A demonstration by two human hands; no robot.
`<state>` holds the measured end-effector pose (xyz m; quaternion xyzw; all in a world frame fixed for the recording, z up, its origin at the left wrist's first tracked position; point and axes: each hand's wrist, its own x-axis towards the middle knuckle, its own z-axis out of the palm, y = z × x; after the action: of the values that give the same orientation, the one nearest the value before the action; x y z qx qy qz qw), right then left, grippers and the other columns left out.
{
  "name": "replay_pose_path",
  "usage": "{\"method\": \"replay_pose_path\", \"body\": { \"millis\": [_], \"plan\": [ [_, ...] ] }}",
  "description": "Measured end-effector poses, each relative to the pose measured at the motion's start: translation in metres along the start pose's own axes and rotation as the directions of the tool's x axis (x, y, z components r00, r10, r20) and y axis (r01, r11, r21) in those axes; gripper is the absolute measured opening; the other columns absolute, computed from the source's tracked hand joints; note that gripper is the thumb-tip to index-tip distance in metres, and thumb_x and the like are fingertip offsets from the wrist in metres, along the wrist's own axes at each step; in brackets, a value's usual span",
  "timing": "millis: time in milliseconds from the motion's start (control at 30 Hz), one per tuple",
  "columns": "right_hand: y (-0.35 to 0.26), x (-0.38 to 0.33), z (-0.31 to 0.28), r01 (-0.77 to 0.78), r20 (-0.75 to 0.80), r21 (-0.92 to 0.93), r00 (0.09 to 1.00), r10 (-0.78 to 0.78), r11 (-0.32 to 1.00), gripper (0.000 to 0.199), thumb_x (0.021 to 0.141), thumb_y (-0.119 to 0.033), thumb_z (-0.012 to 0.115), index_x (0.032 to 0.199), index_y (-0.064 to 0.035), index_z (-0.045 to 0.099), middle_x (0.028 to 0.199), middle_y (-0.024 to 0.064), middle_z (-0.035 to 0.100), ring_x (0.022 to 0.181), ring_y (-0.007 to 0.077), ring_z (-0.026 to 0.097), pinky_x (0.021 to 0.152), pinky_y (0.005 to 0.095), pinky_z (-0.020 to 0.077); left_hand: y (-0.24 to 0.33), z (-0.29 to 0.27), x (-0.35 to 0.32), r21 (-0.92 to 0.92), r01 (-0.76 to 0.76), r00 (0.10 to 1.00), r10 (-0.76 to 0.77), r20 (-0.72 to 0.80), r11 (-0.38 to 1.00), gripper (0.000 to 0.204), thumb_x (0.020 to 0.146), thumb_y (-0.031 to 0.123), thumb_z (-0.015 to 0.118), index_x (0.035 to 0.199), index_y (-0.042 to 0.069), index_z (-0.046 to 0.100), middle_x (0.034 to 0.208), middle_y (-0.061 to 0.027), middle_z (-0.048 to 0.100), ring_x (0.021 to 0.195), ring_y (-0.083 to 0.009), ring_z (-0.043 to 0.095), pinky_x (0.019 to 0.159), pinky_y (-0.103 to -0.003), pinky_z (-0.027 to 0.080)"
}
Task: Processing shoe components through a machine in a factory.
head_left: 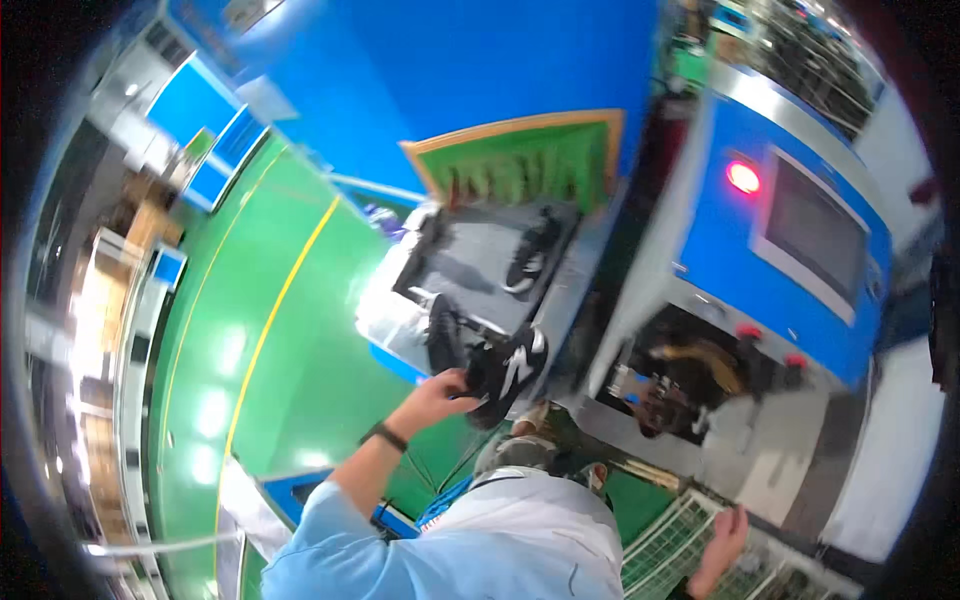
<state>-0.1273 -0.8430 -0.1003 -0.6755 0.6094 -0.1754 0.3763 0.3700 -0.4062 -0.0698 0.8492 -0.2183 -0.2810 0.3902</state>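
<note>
My left hand [440, 398] is closed on a black sneaker [515, 370] with white marks on its side, gripping it by one end. Right behind it, a second black sneaker [442, 332] stands at the near edge of a grey tray [470, 240]. Farther back on the tray lies another black sneaker with a white sole [532, 252]. My right hand [722, 545] hangs low at the right above a wire rack [660, 555], with its fingers apart and nothing visible in them.
To the right stands a blue and white machine [715, 240] with a dark screen, a lit red lamp and an opening with metal parts. A wood-framed green board [525, 160] rises behind the tray. Green floor [300, 370] with yellow lines stretches left.
</note>
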Motion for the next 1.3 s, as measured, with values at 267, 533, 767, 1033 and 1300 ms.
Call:
{"method": "replay_pose_path", "body": {
  "millis": [267,533,767,1033,1300],
  "plan": [
    [-0.236,-0.059,0.174,0.642,0.732,-0.046,0.543,-0.412,0.765,0.038,0.089,-0.011,0.069,0.125,0.0003,0.063,0.11,0.018,0.069,0.102,0.033,0.067,0.089,0.0391,0.0518,-0.121,0.002,0.045,0.485,0.402,0.888,-0.202,-0.412,0.777,0.03,0.084,0.042,0.07,0.091,0.013,0.074,0.093,-0.0158,0.071,0.096,-0.0358,0.065,0.094,-0.05,0.044],
    [-0.287,-0.048,0.198,0.835,0.8,0.055,0.292,-0.525,0.548,0.036,0.098,-0.025,0.065,0.125,-0.0008,0.067,0.112,0.0182,0.072,0.102,0.0338,0.068,0.089,0.0418,0.0534,-0.15,-0.007,-0.151,0.37,0.426,0.808,-0.163,-0.566,0.826,0.032,0.075,0.044,0.075,0.082,0.013,0.072,0.078,-0.0118,0.068,0.087,-0.0333,0.066,0.087,-0.046,0.048],
    [-0.279,-0.058,0.231,0.927,0.9,0.219,-0.072,-0.43,0.304,0.036,0.097,-0.025,0.063,0.123,-0.001,0.068,0.114,0.0203,0.071,0.106,0.0355,0.068,0.092,0.0407,0.0517,-0.144,0.008,-0.435,0.121,0.841,0.406,-0.468,-0.785,0.527,0.038,0.07,0.047,0.074,0.072,0.009,0.072,0.07,-0.0156,0.067,0.073,-0.0382,0.066,0.072,-0.05,0.052],
    [-0.27,-0.088,0.229,0.851,0.904,0.358,-0.214,-0.37,0.385,0.033,0.096,-0.021,0.063,0.119,0.0005,0.068,0.117,0.021,0.07,0.109,0.0378,0.066,0.096,0.0411,0.0499,-0.122,-0.045,-0.603,-0.675,0.711,-0.629,0.249,-0.736,-0.2,0.021,0.088,0.012,0.053,0.106,0.005,0.062,0.111,-0.0143,0.059,0.111,-0.0326,0.055,0.093,-0.046,0.047],
    [-0.264,-0.035,0.227,0.857,0.852,0.203,0.084,-0.517,0.473,0.032,0.086,-0.008,0.069,0.116,0.0046,0.067,0.099,0.0172,0.071,0.087,0.0257,0.07,0.08,0.0357,0.0554,-0.23,-0.004,-0.192,-0.061,0.676,0.274,-0.327,-0.904,0.735,0.034,0.083,0.004,0.058,0.117,0.002,0.06,0.111,-0.022,0.066,0.111,-0.0385,0.061,0.097,-0.047,0.049]
  ]
}}
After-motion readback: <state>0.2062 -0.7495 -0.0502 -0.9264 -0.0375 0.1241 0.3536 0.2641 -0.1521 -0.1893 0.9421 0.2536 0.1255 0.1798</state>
